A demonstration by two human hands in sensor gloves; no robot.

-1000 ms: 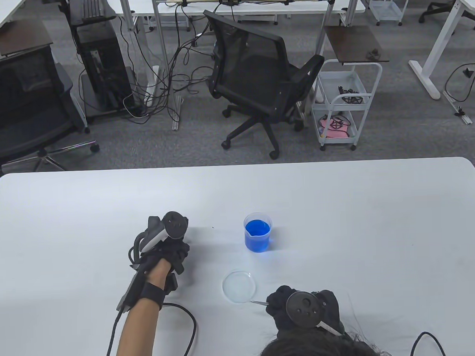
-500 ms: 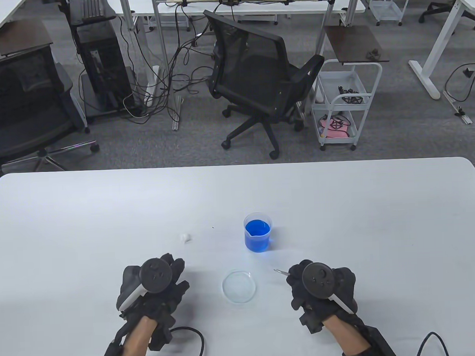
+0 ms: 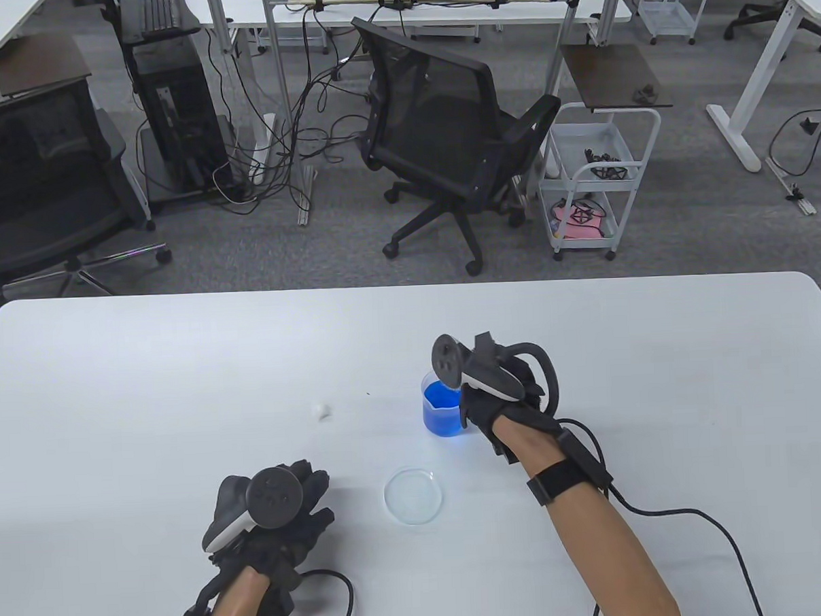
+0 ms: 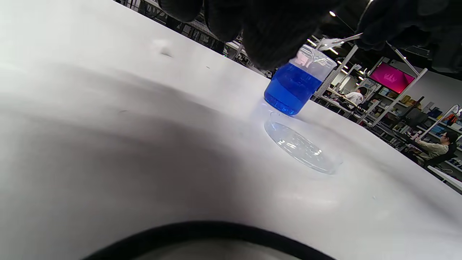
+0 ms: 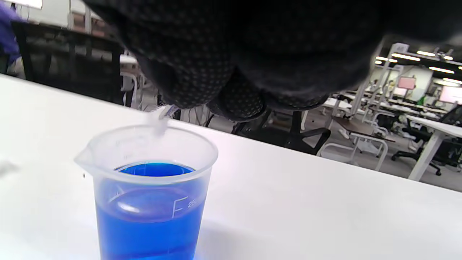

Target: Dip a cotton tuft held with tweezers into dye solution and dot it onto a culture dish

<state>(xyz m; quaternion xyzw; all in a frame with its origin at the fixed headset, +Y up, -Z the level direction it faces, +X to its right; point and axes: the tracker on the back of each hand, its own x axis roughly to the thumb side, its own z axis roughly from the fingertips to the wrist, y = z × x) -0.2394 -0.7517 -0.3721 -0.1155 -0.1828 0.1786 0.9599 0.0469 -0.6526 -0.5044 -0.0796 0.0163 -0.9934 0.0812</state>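
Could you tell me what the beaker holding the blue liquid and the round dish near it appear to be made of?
The small beaker of blue liquid looks like translucent, slightly frosted plastic: cloudy walls, moulded markings and a pouring lip. The shallow round clear dish is glossy and fully transparent, with sharp highlights; glass or clear plastic, I cannot tell which.

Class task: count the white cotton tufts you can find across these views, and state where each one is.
2. One cotton tuft sits at the tweezers' tip, above the beaker rim. One loose tuft lies on the table, left of the beaker. Gloves may hide others.
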